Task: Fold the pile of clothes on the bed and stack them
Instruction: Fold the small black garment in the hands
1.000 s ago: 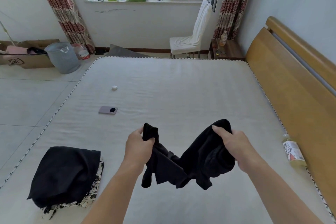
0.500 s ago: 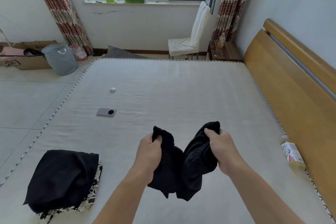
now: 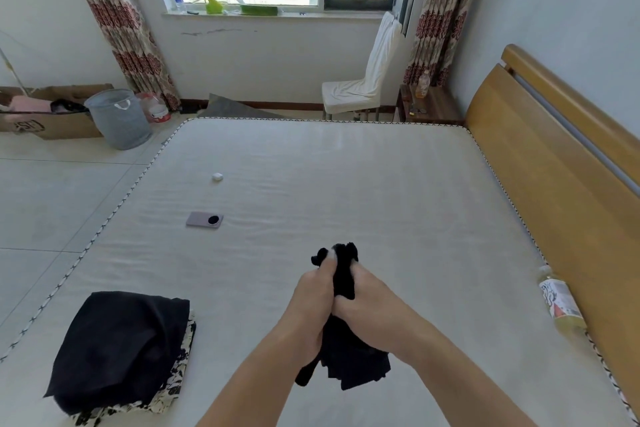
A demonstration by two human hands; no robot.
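Head view: vs 0.5 s ago, hands have come together. They were apart w/ the black garment (image 3: 346, 354) sagging between them, now left hand (image 3: 311, 291) and right hand (image 3: 367, 302) are pressed side by side, garment doubled over between them. Both sets of fingers curled tight round its top edge, a bit of black cloth sticks up above the fingertips. Rest of the garment hangs bunched below the wrists, held above the bed (image 3: 381, 184), near-centre; can't tell if the low end touches the mattress.

Stack (image 3: 117, 350) sits at near-left of the bed, same spot as before: black piece on top, black/white patterned piece under it, edges peeking out right and front.

Other stuff on the mattress: phone (image 3: 204, 219) and small white case (image 3: 217, 177) mid-left, well apart from hands. Bottle (image 3: 561, 302) lies at right edge against the wooden headboard (image 3: 554, 163). Off bed: grey basket (image 3: 119, 118), cardboard box (image 3: 52, 121), white-covered chair (image 3: 363, 87) under window.
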